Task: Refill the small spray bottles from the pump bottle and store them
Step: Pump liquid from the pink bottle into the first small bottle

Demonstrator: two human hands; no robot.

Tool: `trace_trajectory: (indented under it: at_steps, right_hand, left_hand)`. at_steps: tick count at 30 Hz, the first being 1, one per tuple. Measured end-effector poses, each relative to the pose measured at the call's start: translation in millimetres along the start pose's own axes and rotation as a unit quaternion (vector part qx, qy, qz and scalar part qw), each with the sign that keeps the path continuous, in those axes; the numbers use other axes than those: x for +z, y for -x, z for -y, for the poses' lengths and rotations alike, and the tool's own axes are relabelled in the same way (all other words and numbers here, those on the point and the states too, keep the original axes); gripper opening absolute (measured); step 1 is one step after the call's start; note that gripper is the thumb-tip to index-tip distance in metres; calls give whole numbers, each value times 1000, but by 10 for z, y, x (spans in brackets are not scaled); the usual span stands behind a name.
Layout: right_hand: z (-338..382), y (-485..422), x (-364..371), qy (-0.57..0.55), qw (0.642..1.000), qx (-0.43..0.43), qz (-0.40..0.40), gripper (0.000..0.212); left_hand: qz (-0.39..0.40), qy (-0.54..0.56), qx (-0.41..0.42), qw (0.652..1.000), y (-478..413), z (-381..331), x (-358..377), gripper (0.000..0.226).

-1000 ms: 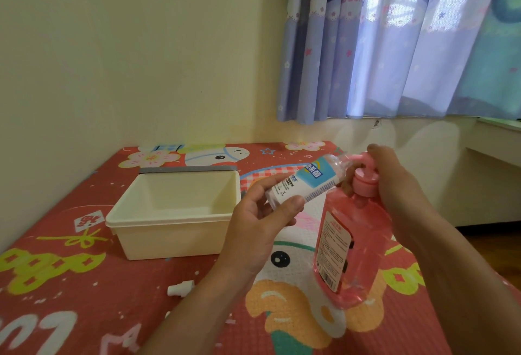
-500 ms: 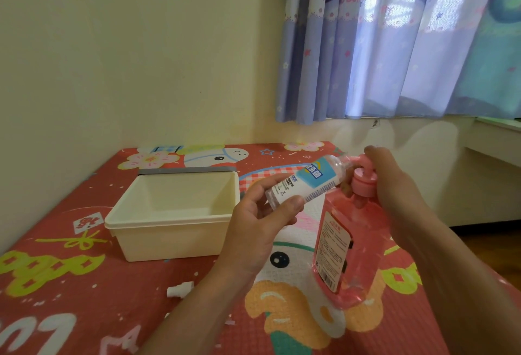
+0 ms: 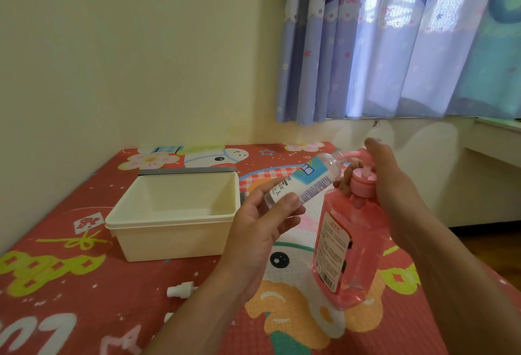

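Observation:
My left hand point(image 3: 263, 223) grips a small clear bottle point(image 3: 306, 181) with a white and blue label, tilted so its open mouth meets the pink nozzle. The pink pump bottle point(image 3: 348, 244) is held off the mat, leaning slightly. My right hand point(image 3: 390, 182) wraps around its neck and pump head point(image 3: 362, 178), with fingers curled on the neck and the top of the hand over the pump. A white spray cap point(image 3: 180, 289) lies loose on the mat in front of the box.
A cream plastic box point(image 3: 169, 230) with nothing visible inside stands on the red cartoon mat point(image 3: 56, 284) at left centre. A cream wall runs behind and to the left. Blue curtains point(image 3: 394, 44) hang at the back right, with a ledge point(image 3: 496, 140) at the far right.
The pump head has risen a little under my right hand. Both bottles and my left hand stay almost in place.

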State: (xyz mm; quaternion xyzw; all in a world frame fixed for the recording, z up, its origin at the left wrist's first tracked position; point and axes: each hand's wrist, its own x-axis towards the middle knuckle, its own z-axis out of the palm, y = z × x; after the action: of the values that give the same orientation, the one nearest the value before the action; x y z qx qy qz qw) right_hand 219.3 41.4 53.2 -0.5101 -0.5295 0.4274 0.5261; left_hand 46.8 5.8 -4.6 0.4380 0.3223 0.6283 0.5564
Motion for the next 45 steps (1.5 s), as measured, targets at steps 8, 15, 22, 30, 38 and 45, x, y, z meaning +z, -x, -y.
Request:
trace_trajectory:
  at_steps: [8, 15, 22, 30, 38, 45]
  right_hand:
    - [10, 16, -1, 20, 1000, -9, 0, 53]
    - [32, 18, 12, 26, 999, -18, 4, 50]
    - [-1, 11, -5, 6, 1000, -7, 5, 60]
    - [11, 32, 2, 25, 999, -27, 1, 55]
    - [-3, -15, -13, 38, 999, -27, 7, 54]
    - [-1, -4, -2, 11, 1000, -21, 5, 61]
  left_hand:
    - [13, 25, -19, 999, 13, 24, 11, 50]
    - [18, 27, -25, 999, 24, 11, 29, 49]
    - [6, 45, -27, 999, 35, 18, 48, 50]
    - [3, 48, -31, 998, 37, 21, 43, 58]
    - [4, 50, -31, 998, 31, 19, 34, 56]
    - [5, 49, -28, 998, 5, 10, 43, 57]
